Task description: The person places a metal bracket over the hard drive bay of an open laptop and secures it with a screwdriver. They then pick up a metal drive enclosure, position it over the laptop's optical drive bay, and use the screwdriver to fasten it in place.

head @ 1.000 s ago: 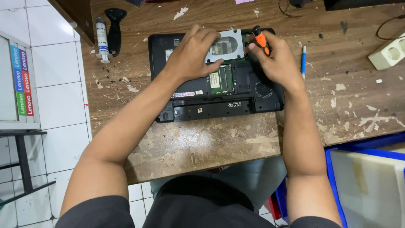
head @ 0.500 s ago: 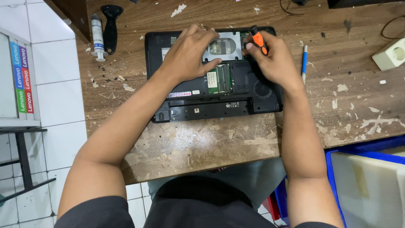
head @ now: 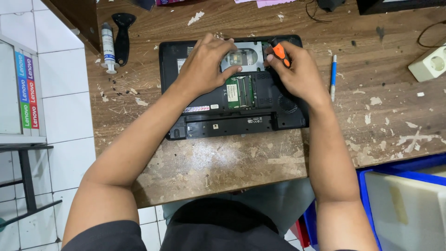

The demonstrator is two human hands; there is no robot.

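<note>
Right hand (head: 302, 74) fingers closed round orange-and-black screwdriver (head: 280, 52), tip down at right edge of silver hard drive (head: 244, 56); left hand (head: 204, 67) fingers spread loose, gripping nothing, tips pressing on drive's left side. Drive seated in top bay of black laptop (head: 218, 116) lying underside up, bottom cover off, green memory module (head: 241, 90) just below drive. Laptop flat at middle of scuffed wooden bench (head: 209, 162), white syringe tube (head: 108, 46) and black scraper (head: 122, 35) far left, blue pen (head: 333, 76) just right, white power socket (head: 429, 65) far right.
</note>
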